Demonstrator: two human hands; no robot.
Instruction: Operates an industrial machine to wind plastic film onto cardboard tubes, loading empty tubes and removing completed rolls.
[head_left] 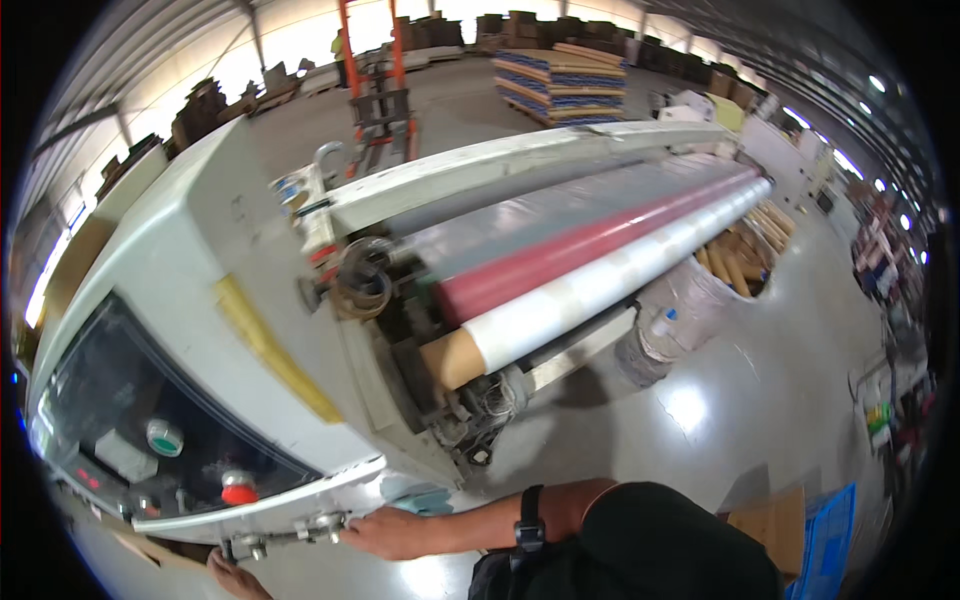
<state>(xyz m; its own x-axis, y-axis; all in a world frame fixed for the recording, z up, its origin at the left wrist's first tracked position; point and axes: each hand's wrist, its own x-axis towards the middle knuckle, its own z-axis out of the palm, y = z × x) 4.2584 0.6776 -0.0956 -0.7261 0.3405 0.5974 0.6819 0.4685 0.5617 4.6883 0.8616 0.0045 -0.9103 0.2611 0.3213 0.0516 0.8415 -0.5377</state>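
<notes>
My right hand (392, 532) is closed at the end of a row of metal fittings below the machine's control panel, its fingers at a metal knob (333, 524). A black band circles that wrist. My left hand (238, 577) comes in at the lower edge, fingers bent up to a small dark lever (228, 550) on the same row; its fingertips are partly hidden. Above the hands, the black control panel (130, 400) carries a red button (238, 488) and a green button (164, 437). A pale blue cloth (420, 499) lies just beyond my right hand.
To the right of the panel housing, a white roll (610, 285) on a brown core lies along a red roller (600, 240). A bucket (640, 358) and a bin of cardboard tubes (735, 265) stand alongside. A blue crate (828, 545) is near my right side; stacked pallets (560, 85) stand behind.
</notes>
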